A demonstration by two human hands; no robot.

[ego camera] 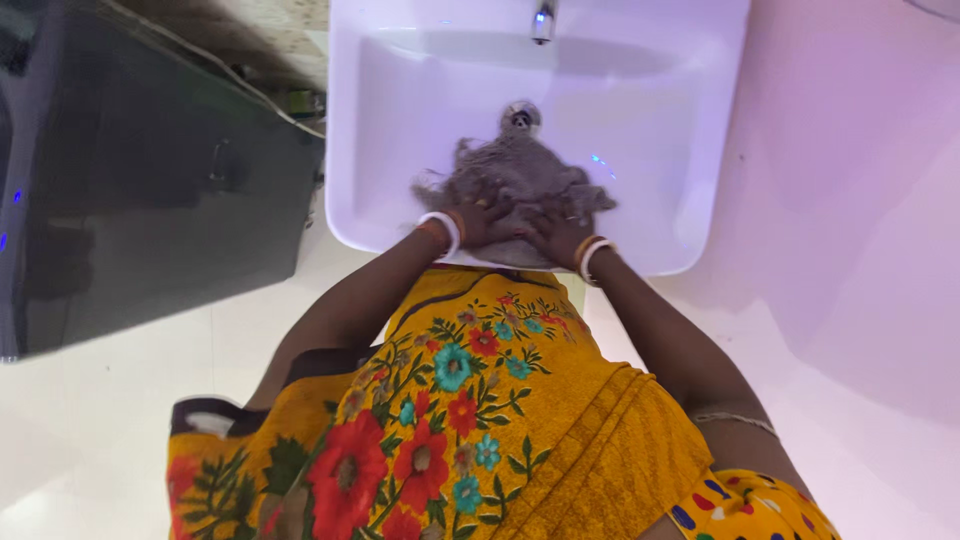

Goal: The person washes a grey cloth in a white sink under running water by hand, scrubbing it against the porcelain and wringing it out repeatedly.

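Pressing down into the white washbasin (690,200), both hands work a grey cloth (520,180) that lies bunched on the basin floor just below the drain (520,118). The left hand (482,222) and the right hand (556,235) each have fingers curled into the fabric, gripping it at the near edge. The cloth looks soaked, so it is likely limp, heavy and slippery; bunched folds offer the surest hold. The tap (542,22) sits above.

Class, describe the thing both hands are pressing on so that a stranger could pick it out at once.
Find the white wall basin. On its floor, just below the round metal drain, lies a crumpled grey cloth under the left hand and right hand. It is the only soft, dark thing there.
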